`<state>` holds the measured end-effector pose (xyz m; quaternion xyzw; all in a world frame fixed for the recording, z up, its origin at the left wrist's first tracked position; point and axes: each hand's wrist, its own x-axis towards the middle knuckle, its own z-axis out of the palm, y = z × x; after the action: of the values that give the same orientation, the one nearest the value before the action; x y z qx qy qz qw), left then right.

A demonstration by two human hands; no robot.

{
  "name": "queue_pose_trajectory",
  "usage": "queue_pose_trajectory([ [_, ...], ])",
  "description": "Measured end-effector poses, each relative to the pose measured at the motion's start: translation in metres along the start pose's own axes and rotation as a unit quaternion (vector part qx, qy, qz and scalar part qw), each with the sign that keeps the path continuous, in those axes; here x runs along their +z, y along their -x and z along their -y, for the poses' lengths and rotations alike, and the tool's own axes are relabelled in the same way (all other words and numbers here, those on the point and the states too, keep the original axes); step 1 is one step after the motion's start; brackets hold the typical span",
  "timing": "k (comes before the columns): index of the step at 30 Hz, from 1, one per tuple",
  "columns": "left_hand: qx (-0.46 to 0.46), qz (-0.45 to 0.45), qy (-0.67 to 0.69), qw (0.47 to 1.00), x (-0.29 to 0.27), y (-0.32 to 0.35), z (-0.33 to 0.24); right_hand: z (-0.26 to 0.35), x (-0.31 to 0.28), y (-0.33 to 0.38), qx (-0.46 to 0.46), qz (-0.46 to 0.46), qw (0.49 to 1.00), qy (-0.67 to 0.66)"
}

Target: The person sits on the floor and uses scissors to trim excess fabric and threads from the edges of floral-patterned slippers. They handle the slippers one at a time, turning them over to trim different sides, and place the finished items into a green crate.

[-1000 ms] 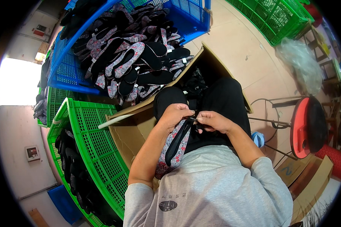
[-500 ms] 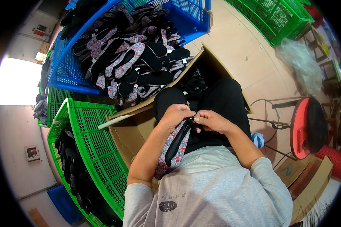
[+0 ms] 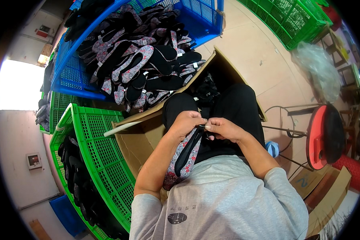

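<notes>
A floral cloth slipper (image 3: 173,169) with a black lining hangs over my lap, its toe toward my belly. My left hand (image 3: 188,122) is closed in a pinch on the slipper's far end. Right beside it, thumb and fingers of my right hand (image 3: 223,129) are pinched together, close against the left fingertips. A small thin dark piece with a light glint shows between the two hands; its kind is too small to make out. Both hands are above my black trousers, just in front of the open cardboard box (image 3: 142,147).
A blue plastic crate (image 3: 74,78) heaped with similar slippers (image 3: 138,64) stands ahead on the left. At my left is a green crate (image 3: 104,148) with dark slippers. To the right are a round red-and-black stool (image 3: 318,136), a blue tape roll (image 3: 272,149) and a clear plastic bag (image 3: 318,70).
Both hands stay nearly in place at the slipper's end. The right fingers have shifted very slightly; the slipper has barely moved.
</notes>
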<state>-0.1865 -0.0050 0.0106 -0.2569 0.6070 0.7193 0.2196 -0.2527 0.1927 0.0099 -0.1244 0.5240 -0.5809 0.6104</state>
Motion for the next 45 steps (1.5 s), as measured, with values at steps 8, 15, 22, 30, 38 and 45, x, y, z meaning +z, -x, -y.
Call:
queue_pose_trajectory([
  [8, 0.011, -0.009, 0.002, 1.000, 0.008, 0.002, -0.006, -0.018, -0.011, -0.010, -0.007, -0.010, 1.000, -0.028],
  [15, 0.073, -0.063, 0.109, 0.989, 0.001, -0.001, 0.002, -0.021, -0.011, -0.002, -0.032, -0.075, 0.986, -0.145],
  [22, 0.190, 0.002, -0.198, 0.962, -0.010, 0.056, -0.024, -0.029, -0.010, 0.006, -0.074, -0.030, 0.983, -0.162],
  [30, 0.334, -0.151, -0.346, 0.864, 0.008, 0.070, -0.008, -0.025, 0.001, 0.010, -0.081, 0.045, 0.988, -0.121],
  [38, 0.358, -0.297, -0.379, 0.800, 0.022, 0.091, 0.005, -0.020, 0.015, 0.018, -0.043, 0.115, 0.983, -0.134],
  [45, 0.352, -0.354, -0.419, 0.758, 0.034, 0.104, 0.015, -0.013, 0.020, 0.019, -0.051, 0.137, 0.982, -0.123],
])
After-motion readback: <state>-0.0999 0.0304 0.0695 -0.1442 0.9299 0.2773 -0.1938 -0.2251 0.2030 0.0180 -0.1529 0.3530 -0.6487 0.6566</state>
